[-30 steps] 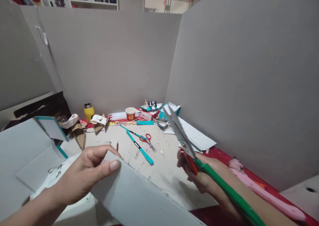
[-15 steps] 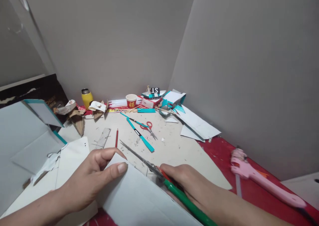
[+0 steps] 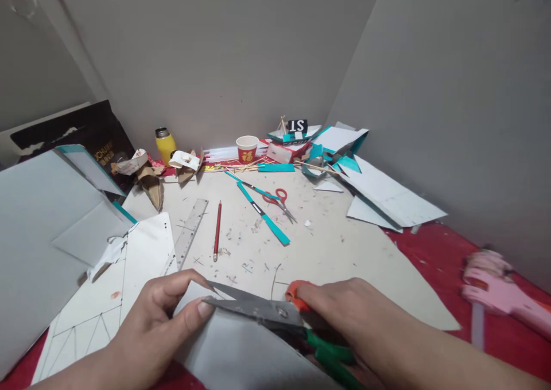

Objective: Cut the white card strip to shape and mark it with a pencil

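My left hand (image 3: 166, 321) pinches the corner of a pale grey-white sheet of card (image 3: 241, 350) between thumb and fingers. In my right hand (image 3: 344, 315) is a pair of large scissors (image 3: 267, 312) with one orange and one green handle. Their blades stand apart around the card's upper edge, the tips close to my left thumb. The lower fingers of my right hand are mostly hidden behind the handles and the card.
Beyond my hands lie a red pencil (image 3: 217, 229), a clear ruler (image 3: 191, 229), teal strips (image 3: 264, 218) and small red-handled scissors (image 3: 282, 203). A paper cup (image 3: 247, 152) and yellow bottle (image 3: 165, 146) stand at the back. A pink glue gun (image 3: 495, 287) is at right, folded card (image 3: 38, 223) at left.
The scissors have swung from above the card's edge onto it, and their blades have opened around it. My view has shifted, so the pencil and ruler show more fully.
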Available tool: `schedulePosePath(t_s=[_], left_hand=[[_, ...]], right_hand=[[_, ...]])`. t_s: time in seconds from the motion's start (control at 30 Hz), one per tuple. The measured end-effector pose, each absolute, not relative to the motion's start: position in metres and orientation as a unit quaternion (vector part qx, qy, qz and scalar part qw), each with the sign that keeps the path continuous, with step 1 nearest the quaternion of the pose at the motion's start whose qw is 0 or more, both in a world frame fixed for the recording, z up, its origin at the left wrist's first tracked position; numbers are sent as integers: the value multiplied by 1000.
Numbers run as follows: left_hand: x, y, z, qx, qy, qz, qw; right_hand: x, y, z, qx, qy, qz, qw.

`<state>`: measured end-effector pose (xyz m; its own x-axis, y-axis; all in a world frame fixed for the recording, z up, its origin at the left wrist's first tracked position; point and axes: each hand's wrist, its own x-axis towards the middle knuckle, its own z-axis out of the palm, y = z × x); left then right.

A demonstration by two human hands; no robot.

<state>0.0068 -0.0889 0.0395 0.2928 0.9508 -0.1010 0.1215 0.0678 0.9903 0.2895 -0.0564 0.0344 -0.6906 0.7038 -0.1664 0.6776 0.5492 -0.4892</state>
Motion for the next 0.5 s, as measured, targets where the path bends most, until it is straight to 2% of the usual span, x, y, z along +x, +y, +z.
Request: schedulePosePath(t_s=[0.13,0.5], left_hand=[[4,-93,38,602,495,354,516],[4,-109,69,745,486,347,297]], right_hand=[[288,-58,34,-379,-887,260,35],[287,-65,50,-395,-895,209,23]])
